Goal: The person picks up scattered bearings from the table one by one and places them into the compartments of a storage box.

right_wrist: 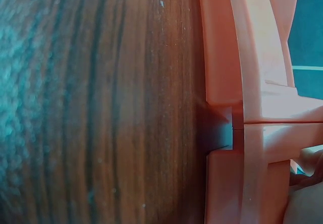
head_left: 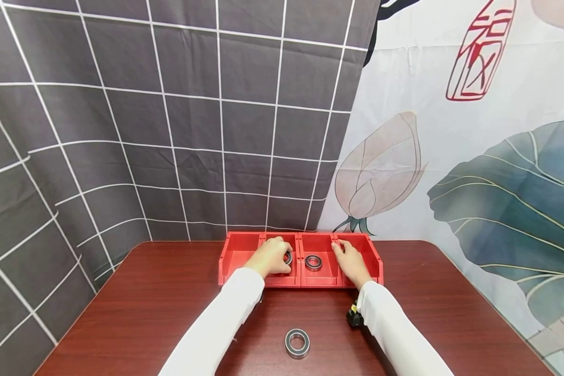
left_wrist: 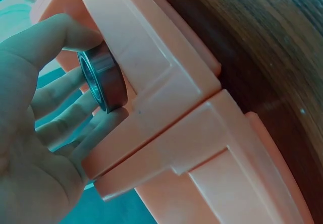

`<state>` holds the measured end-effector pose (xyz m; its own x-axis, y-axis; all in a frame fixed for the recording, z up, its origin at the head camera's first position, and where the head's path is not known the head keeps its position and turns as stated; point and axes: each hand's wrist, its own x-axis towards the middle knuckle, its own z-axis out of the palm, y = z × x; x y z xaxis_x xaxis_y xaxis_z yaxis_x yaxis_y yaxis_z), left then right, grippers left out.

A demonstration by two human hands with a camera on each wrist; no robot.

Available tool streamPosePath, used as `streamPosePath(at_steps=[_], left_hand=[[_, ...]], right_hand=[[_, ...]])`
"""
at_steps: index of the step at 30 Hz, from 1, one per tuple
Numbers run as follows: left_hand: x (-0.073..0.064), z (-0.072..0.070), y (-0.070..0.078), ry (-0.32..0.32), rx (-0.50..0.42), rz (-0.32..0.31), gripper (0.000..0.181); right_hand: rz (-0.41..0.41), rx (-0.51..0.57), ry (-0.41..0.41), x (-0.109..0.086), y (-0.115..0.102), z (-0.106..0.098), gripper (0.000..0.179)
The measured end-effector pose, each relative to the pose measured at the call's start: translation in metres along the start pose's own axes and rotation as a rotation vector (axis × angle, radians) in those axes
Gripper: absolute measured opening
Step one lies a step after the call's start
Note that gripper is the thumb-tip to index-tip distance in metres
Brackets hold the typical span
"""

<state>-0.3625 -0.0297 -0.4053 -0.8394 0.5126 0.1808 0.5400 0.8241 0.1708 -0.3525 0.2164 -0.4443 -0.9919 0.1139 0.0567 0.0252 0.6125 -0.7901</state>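
Observation:
My left hand (head_left: 273, 257) reaches into the second compartment of a red parts bin (head_left: 320, 282) and pinches a ball bearing (left_wrist: 108, 77) between thumb and fingertips. The left wrist view shows this bearing tilted on edge beside the bin wall. A second bearing (head_left: 313, 262) lies flat in the third compartment. At the divider by the rightmost compartment, my right hand (head_left: 352, 263) has its fingers bent downward; whether they hold anything is hidden. Only a sliver of that hand shows in the right wrist view. Another bearing (head_left: 297, 343) lies flat on the table in front of the bin.
The bin row stands on a reddish-brown wooden table (head_left: 169, 292), near its back edge. Below the right forearm is a small black and yellow object (head_left: 354, 316). Behind hang a dark grid cloth (head_left: 192, 125) and a white cloth with floral print (head_left: 385, 172).

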Motion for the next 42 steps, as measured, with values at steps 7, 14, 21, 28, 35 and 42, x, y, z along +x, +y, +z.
streamPosePath(at_steps=[7, 14, 21, 28, 35, 42], left_hand=[[0.002, 0.002, 0.000, -0.016, 0.002, -0.005, 0.041], [0.004, 0.004, 0.001, -0.043, 0.019, -0.046, 0.040], [0.006, 0.006, 0.005, -0.057, 0.049, -0.065, 0.028], [0.009, 0.009, 0.008, -0.083, 0.078, -0.083, 0.020], [0.008, 0.008, 0.011, -0.082, 0.076, -0.079, 0.015], [0.009, 0.007, 0.011, -0.086, 0.085, -0.063, 0.012]], right_hand=[[0.000, 0.001, -0.003, -0.001, 0.000, 0.001, 0.063], [0.004, -0.006, -0.006, -0.002, 0.001, 0.004, 0.063], [0.003, 0.002, -0.003, -0.002, 0.001, 0.003, 0.062], [0.014, 0.016, -0.001, -0.003, 0.001, 0.002, 0.062], [0.006, 0.004, -0.006, -0.002, 0.001, 0.001, 0.064], [0.004, -0.004, -0.008, 0.000, 0.001, 0.000, 0.066]])
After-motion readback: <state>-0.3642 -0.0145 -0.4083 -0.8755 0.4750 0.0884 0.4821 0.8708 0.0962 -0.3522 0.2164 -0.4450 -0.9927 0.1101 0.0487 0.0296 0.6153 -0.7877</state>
